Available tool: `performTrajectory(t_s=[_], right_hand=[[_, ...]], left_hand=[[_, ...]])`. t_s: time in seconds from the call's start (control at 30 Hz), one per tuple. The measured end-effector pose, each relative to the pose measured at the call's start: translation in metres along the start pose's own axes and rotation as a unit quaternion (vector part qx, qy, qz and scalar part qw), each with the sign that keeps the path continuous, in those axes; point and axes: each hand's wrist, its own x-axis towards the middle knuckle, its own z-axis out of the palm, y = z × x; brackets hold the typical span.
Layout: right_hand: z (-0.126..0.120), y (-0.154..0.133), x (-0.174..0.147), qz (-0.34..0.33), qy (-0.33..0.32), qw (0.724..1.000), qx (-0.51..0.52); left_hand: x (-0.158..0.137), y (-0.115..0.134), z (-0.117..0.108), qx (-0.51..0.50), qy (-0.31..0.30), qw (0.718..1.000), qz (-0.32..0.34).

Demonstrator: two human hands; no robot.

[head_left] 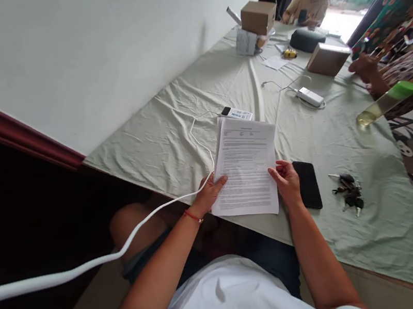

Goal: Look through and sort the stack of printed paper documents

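Observation:
A stack of printed paper sheets (246, 169) is held between my two hands over the near edge of the table. My left hand (211, 191) grips the left edge, thumb on top and fingers tucked behind. On the right edge, my right hand (286, 181) pinches the sheets, with its thumb on the front. A white cable (153, 215) runs past my left hand. Just right of my right hand lies a black phone (307, 184). Beyond the top of the sheets sits a white power bank or small box (238, 114), partly hidden.
A bunch of keys (349, 192) lies at the right. A green-capped bottle (386, 104) lies near the right edge. Farther back are a white adapter (310, 97), a brown box (328, 58) and a cardboard box (258, 16). Two people sit at the far side and right.

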Motion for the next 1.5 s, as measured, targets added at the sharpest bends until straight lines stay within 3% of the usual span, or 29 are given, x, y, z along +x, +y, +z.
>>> performTrajectory(t_s=[0.2, 0.3, 0.4, 0.47, 0.6, 0.73, 0.87, 1.13, 1.33, 1.5], right_hand=[[-0.002, 0.001, -0.003, 0.037, -0.04, 0.998, 0.044], [-0.004, -0.002, -0.003, -0.016, -0.019, 0.998, -0.051], [-0.008, -0.006, -0.003, -0.095, 0.045, 0.982, -0.155], [-0.012, -0.008, -0.002, -0.114, 0.089, 0.976, -0.165], [-0.022, -0.007, 0.004, -0.046, 0.129, 0.99, -0.02], [-0.027, -0.006, 0.01, 0.054, 0.144, 0.974, 0.166], [-0.027, -0.01, 0.011, 0.088, 0.122, 0.965, 0.216], [-0.017, -0.002, 0.008, 0.03, 0.022, 0.995, 0.088], [-0.021, 0.007, 0.013, 0.014, 0.052, 0.998, 0.03], [-0.02, 0.011, 0.011, 0.01, 0.027, 0.998, -0.055]], left_hand=[[-0.001, 0.0, -0.001, -0.016, 0.01, 1.0, 0.014], [0.002, -0.003, -0.002, 0.001, 0.032, 0.999, 0.024], [0.006, -0.007, -0.003, 0.016, 0.038, 0.998, 0.037], [0.008, -0.01, -0.005, 0.016, 0.037, 0.998, 0.039], [0.01, -0.013, -0.006, 0.001, 0.024, 0.999, 0.032], [0.009, -0.012, -0.006, 0.0, 0.033, 0.999, 0.027], [0.008, -0.011, -0.008, 0.017, 0.022, 1.0, 0.016], [0.013, -0.022, -0.015, 0.048, 0.013, 0.996, 0.068], [0.012, -0.02, -0.012, 0.037, 0.004, 0.997, 0.065], [0.01, -0.017, -0.013, 0.025, 0.0, 0.998, 0.05]])
